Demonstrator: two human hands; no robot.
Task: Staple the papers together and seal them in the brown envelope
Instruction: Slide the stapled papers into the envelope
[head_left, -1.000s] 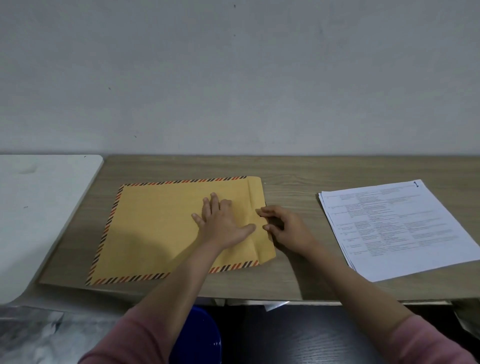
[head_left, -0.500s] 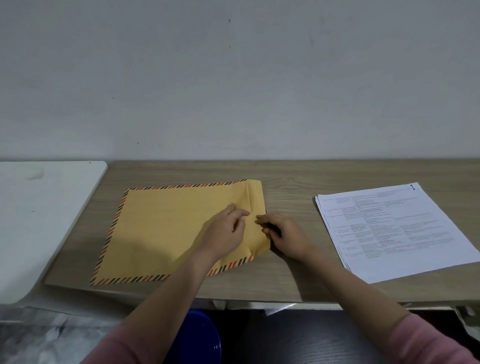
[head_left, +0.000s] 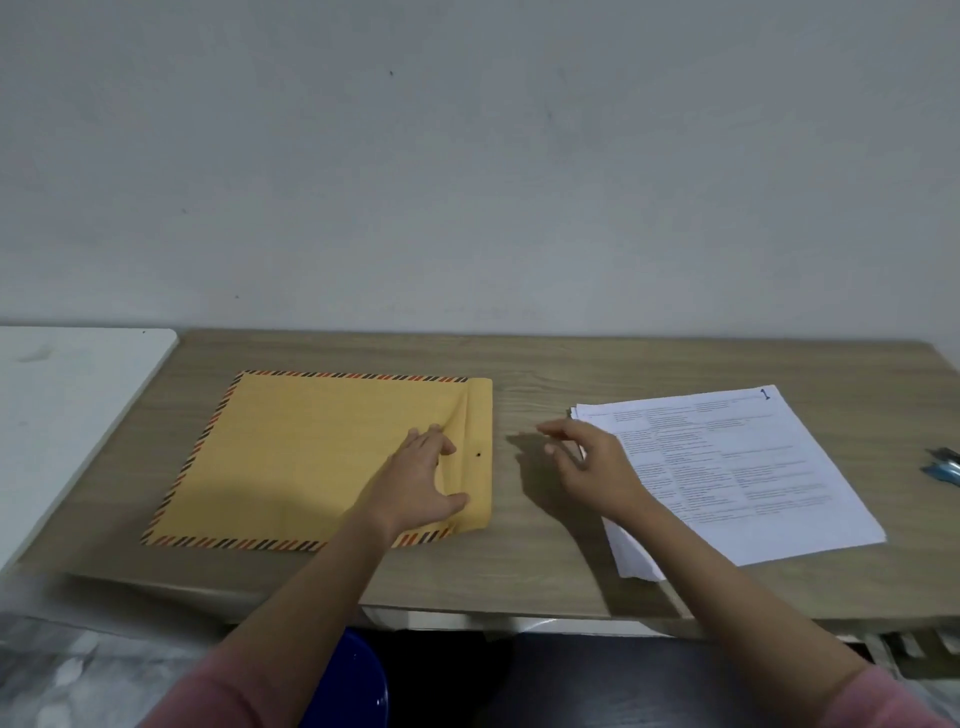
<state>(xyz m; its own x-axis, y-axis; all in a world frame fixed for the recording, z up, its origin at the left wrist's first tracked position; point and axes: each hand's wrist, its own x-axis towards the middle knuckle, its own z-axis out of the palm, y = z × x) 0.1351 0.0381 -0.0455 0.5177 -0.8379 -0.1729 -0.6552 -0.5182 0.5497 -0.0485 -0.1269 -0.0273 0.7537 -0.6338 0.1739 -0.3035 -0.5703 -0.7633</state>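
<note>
- The brown envelope (head_left: 332, 457) is laid flat on the wooden desk (head_left: 545, 561), its striped border on three sides and its plain flap end turned toward the papers (head_left: 727, 467).
- The flap region is gripped by the left hand (head_left: 421, 483): thumb and fingers are curled into a raised fold of the paper, so a ridge is pulled up beside the small dark dot.
- The right hand (head_left: 587, 457) is held loosely spread above the bare desk between envelope and papers; nothing is held in it.
- The papers are stacked to the right, slightly fanned at the near left corner; whether they are stapled cannot be told.
- Risk: a crease or tear may be set into the flap if the pinched fold is pulled harder.
- Risk: the fanned sheets may catch on the envelope mouth if slid in unaligned.
- Room: a clear strip of desk is left between envelope and papers; the near desk edge lies close below both, and a blue object (head_left: 943, 467) sits at the far right.
</note>
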